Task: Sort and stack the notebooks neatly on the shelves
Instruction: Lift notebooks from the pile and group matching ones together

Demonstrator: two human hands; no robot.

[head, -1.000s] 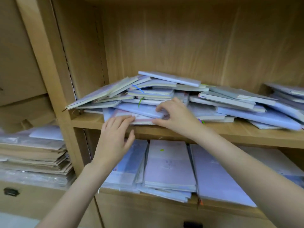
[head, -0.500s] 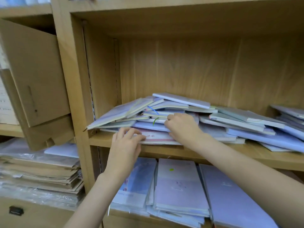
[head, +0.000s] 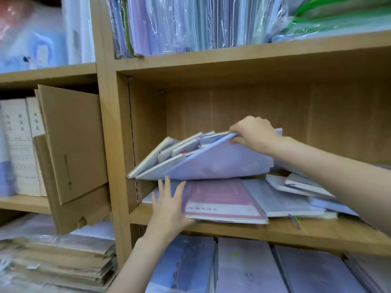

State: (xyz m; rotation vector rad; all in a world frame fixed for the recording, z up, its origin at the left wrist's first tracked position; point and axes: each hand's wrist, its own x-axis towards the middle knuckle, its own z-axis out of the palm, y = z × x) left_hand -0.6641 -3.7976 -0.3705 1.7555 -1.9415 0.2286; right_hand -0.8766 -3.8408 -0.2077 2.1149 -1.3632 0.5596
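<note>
Two hands: left hand (head: 169, 205), right hand (head: 252, 133). One pink notebook (head: 222, 200) centre frame. Three stacks, bottom shelf (head: 275, 232).

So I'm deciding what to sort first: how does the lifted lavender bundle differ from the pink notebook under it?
The lavender bundle is tilted, its right end raised by the right hand; the pink notebook lies flat, the left hand at its left edge. The bundle holds several notebooks; the pink one is single. Both are on the middle shelf.

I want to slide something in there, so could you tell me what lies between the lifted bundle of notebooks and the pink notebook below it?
Nothing: the head view shows an open gap between the lifted bundle and the pink notebook.
</note>
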